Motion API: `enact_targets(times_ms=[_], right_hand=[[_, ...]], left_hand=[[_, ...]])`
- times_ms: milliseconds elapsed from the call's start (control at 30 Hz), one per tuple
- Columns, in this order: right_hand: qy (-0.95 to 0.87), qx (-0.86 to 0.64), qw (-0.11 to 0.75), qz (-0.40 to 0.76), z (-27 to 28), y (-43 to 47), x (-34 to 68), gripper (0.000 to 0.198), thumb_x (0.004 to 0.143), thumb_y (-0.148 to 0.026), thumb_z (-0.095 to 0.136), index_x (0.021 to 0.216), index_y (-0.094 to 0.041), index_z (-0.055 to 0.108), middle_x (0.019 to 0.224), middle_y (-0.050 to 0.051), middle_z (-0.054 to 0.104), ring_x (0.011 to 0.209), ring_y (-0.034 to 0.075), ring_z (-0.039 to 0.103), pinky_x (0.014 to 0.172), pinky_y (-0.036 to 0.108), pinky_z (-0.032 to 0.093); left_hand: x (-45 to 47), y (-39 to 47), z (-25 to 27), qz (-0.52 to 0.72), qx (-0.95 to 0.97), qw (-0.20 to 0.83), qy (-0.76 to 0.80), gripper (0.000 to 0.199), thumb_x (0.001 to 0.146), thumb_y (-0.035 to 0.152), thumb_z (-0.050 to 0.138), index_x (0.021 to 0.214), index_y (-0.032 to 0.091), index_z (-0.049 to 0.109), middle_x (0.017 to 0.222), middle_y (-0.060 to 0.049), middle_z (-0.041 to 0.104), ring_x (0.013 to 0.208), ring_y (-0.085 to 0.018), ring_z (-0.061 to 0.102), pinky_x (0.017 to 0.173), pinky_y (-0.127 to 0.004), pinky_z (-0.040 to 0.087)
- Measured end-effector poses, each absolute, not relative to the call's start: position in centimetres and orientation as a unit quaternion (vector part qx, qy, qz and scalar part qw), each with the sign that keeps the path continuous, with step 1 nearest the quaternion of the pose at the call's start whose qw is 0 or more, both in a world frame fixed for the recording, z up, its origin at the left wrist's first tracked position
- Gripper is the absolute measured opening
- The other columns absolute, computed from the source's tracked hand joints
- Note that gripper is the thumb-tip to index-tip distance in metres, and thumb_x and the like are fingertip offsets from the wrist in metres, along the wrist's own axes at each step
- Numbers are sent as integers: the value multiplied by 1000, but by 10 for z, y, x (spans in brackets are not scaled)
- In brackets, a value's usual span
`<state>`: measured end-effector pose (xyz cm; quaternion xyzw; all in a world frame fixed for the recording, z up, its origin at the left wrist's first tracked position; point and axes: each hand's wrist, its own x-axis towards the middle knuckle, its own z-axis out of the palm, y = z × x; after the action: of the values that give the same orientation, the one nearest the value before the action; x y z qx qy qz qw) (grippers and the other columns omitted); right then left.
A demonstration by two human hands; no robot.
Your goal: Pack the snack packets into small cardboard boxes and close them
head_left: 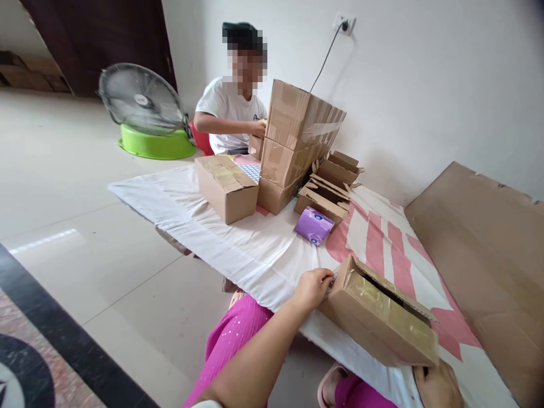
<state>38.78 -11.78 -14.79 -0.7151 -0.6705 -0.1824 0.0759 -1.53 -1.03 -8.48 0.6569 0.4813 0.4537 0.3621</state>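
Left hand (313,289): fingers curled on the upper-left end of a cardboard box (376,317). Right hand (442,386): placed at the box's opposite, lower-right end; fingers partly hidden, so its grip cannot be told. Box: spanned lengthwise between both hands, neither clearly nearer, at the near edge of a cloth-covered desk (272,260); slit along the top left uncovered. Beyond, on the desk: purple packet (313,226), open carton (318,203), stacked boxes (287,116).

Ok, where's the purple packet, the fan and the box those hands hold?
Purple packet (314,225), head view: its printed face.
Fan (141,101), head view: its middle hub.
Held box (385,307), head view: its taped side.
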Motion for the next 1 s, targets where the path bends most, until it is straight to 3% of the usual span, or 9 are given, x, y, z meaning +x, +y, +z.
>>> enact_targets(times_ms=[300, 433, 700, 1000], right_hand=[[-672, -720, 86, -149, -140, -115, 387, 39, 87, -40, 31, 81, -19, 64, 77, 15, 69, 82, 33, 65, 75, 44, 48], [-671, -719, 103, -149, -139, -114, 386, 32, 84, -39, 35, 71, -24, 60, 72, 13, 68, 77, 33, 64, 73, 44, 48], [-665, -731, 87, -128, -143, -114, 393, 32, 84, -38, 36, 75, -23, 63, 75, 13, 68, 80, 33, 64, 72, 44, 47], [-665, -728, 81, -147, -148, -115, 395, 39, 87, -41, 33, 79, -20, 65, 78, 15, 69, 83, 34, 64, 74, 45, 48]], left_hand=[[-17, -15, -77, 449, 663, 354, 483, 22, 88, 19, 54, 101, 23, 71, 99, -2, 76, 91, -18, 70, 86, -27, 51], [-13, -12, -79, 458, 637, 358, 506, 21, 86, 20, 56, 99, 22, 72, 93, -2, 77, 82, -17, 70, 77, -25, 53], [-15, -12, -74, 448, 650, 356, 501, 24, 83, 17, 54, 95, 21, 75, 89, -2, 77, 71, -15, 68, 75, -26, 53], [-19, -12, -73, 433, 696, 334, 466, 26, 82, 12, 50, 92, 19, 73, 92, -6, 75, 86, -18, 68, 86, -29, 51]])
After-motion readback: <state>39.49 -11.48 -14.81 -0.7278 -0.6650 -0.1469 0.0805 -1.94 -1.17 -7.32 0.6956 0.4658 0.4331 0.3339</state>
